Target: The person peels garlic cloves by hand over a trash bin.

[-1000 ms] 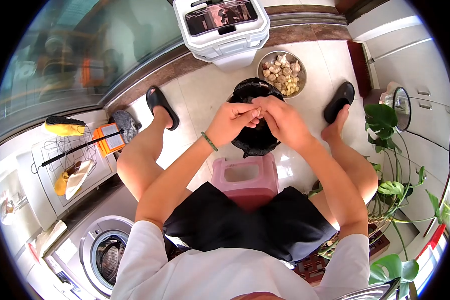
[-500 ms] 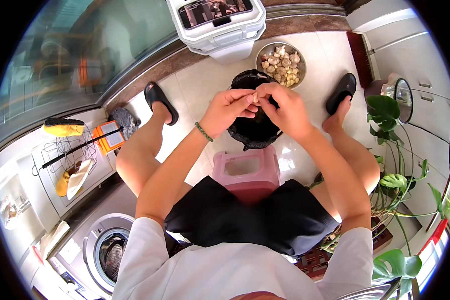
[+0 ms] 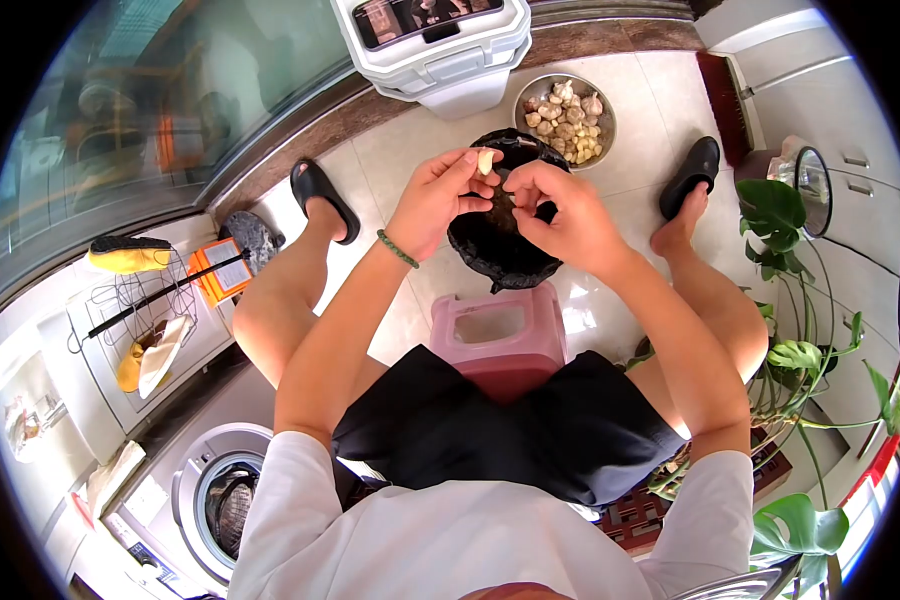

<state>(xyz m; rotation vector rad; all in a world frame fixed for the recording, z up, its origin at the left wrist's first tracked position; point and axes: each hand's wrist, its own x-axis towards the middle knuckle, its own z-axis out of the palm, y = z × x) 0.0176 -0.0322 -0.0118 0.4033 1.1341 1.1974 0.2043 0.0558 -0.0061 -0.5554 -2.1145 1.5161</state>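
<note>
My left hand [image 3: 440, 197] pinches a pale, peeled-looking garlic clove [image 3: 485, 161] between thumb and fingertips. Beside it, my right hand [image 3: 562, 212] hovers with its fingers curved and thumb apart from the index finger. Any scrap of skin at those fingertips is too small to make out. Both hands are above a round bin lined with a black bag [image 3: 505, 262], which has brownish bits inside. Past the bin, a metal bowl [image 3: 610, 120] on the floor contains garlic bulbs and loose cloves [image 3: 568, 118].
A pink plastic stool [image 3: 500, 350] stands between my legs. A white container [image 3: 450, 70] with a phone [image 3: 420, 18] on top is at the far side. Left are a washing machine [image 3: 195, 490] and a wire rack [image 3: 125, 300]; right are a potted plant [image 3: 795, 355] and cabinets [image 3: 850, 120].
My hands have come apart from their shared hold on the clove. The left has lifted it slightly away and left; the right has opened and lowered a little over the bin.
</note>
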